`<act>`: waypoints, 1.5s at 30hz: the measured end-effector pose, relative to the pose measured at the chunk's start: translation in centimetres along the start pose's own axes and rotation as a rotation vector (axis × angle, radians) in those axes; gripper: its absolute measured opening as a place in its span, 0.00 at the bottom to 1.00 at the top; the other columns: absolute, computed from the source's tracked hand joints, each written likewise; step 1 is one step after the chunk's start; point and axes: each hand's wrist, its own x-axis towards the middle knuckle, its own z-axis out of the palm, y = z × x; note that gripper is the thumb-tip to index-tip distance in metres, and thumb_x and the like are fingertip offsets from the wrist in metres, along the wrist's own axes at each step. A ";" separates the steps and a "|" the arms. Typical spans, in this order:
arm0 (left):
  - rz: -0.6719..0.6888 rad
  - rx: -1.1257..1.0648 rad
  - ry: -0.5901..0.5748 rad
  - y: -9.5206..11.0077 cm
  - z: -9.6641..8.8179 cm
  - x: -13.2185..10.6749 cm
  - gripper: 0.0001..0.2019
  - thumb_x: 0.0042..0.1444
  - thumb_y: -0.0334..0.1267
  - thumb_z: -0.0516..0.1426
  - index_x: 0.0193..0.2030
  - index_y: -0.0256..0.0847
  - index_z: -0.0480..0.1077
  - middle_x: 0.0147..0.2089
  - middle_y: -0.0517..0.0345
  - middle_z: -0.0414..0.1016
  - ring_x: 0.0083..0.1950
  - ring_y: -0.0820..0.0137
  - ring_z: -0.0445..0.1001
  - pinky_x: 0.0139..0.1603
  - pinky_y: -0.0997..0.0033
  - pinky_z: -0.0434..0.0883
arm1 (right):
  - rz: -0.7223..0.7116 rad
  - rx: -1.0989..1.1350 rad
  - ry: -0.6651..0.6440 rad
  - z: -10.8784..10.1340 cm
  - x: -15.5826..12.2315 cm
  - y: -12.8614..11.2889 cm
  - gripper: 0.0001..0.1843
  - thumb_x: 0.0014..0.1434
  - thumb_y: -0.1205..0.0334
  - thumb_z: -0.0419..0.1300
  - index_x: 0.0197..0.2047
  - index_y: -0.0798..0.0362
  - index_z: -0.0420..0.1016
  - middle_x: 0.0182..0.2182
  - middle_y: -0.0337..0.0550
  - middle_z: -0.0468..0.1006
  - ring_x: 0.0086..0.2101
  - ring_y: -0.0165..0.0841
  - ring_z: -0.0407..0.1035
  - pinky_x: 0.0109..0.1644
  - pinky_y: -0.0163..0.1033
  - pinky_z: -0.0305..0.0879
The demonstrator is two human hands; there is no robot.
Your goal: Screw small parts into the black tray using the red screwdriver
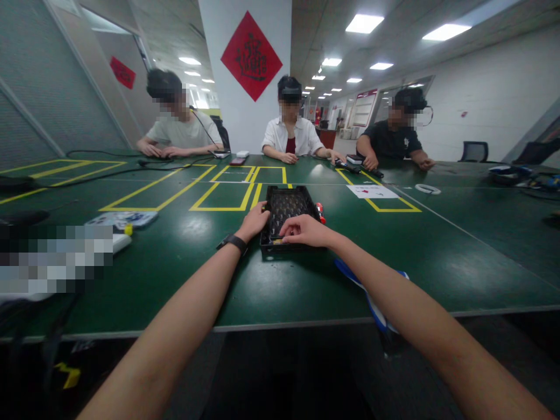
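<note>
A black plastic tray [291,247] with a raised rim lies on the green table in front of me. Its floor shows many small, dark, rounded pits. My left hand [255,221], with a dark band at the wrist, grips the tray's left side, thumb at the rim. Over the near part of the tray, my right hand [301,230] is closed in a pinch, fingertips down inside. Anything between those fingertips is too small to make out. A small yellowish patch [277,240] shows in the near left corner, just below them. Red objects [321,213] sit against the tray's right side, partly hidden.
Yellow tape [219,208] marks rectangles on the table [192,256]. A blue-and-white strap [376,306] hangs over the near edge under my right forearm. A white paper [373,192] lies beyond the tray. Three people sit across the table. Cables [87,182] run along the left.
</note>
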 end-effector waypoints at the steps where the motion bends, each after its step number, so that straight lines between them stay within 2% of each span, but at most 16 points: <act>1: -0.001 0.002 -0.001 0.0 0.0 0.0 0.27 0.51 0.36 0.48 0.60 0.38 0.60 0.59 0.50 0.67 0.57 0.62 0.66 0.59 0.63 0.62 | -0.007 -0.008 0.011 0.0 0.0 0.0 0.15 0.49 0.61 0.63 0.39 0.60 0.76 0.27 0.41 0.75 0.24 0.22 0.61 0.29 0.29 0.57; 15: 0.003 0.017 0.007 -0.1 0.0 0.1 0.26 0.51 0.36 0.48 0.60 0.39 0.60 0.59 0.51 0.66 0.58 0.63 0.66 0.59 0.63 0.62 | 0.004 0.033 -0.033 0.0 -0.1 -0.3 0.14 0.50 0.61 0.63 0.38 0.61 0.75 0.26 0.41 0.75 0.24 0.23 0.62 0.29 0.29 0.58; 21: 0.010 0.011 0.003 0.2 -0.1 -0.2 0.26 0.51 0.36 0.48 0.60 0.38 0.60 0.60 0.50 0.65 0.58 0.63 0.66 0.59 0.64 0.61 | -0.013 0.001 0.018 -0.1 -0.1 -0.2 0.15 0.49 0.60 0.63 0.40 0.61 0.76 0.27 0.41 0.74 0.24 0.23 0.61 0.29 0.29 0.57; 29: -0.018 0.001 -0.004 0.3 -0.2 -0.2 0.27 0.51 0.35 0.49 0.60 0.39 0.60 0.60 0.50 0.66 0.59 0.62 0.65 0.60 0.62 0.61 | -0.011 -0.052 -0.039 -0.1 -0.1 -0.7 0.12 0.51 0.62 0.62 0.36 0.61 0.78 0.26 0.42 0.75 0.24 0.24 0.63 0.30 0.30 0.58; 37: 0.000 0.005 0.001 0.1 -0.1 -0.2 0.27 0.51 0.36 0.48 0.60 0.38 0.60 0.60 0.50 0.65 0.59 0.62 0.65 0.60 0.62 0.60 | -0.001 -0.074 -0.085 -0.5 0.0 -0.5 0.17 0.51 0.56 0.62 0.39 0.61 0.79 0.30 0.44 0.78 0.26 0.25 0.64 0.30 0.31 0.58; 41: -0.012 0.013 0.001 0.0 0.0 -0.1 0.27 0.51 0.36 0.49 0.60 0.40 0.60 0.60 0.51 0.66 0.59 0.62 0.65 0.59 0.62 0.61 | 0.047 -0.069 -0.066 -0.4 0.0 -0.5 0.19 0.49 0.54 0.63 0.40 0.60 0.79 0.29 0.44 0.77 0.26 0.25 0.63 0.29 0.30 0.57; 45: 0.003 0.016 0.007 -0.1 0.0 -0.1 0.27 0.51 0.36 0.49 0.60 0.40 0.60 0.61 0.51 0.65 0.59 0.62 0.64 0.60 0.63 0.60 | 0.056 -0.059 -0.039 0.0 0.0 -0.5 0.18 0.50 0.55 0.63 0.37 0.61 0.79 0.28 0.45 0.77 0.27 0.26 0.66 0.31 0.31 0.59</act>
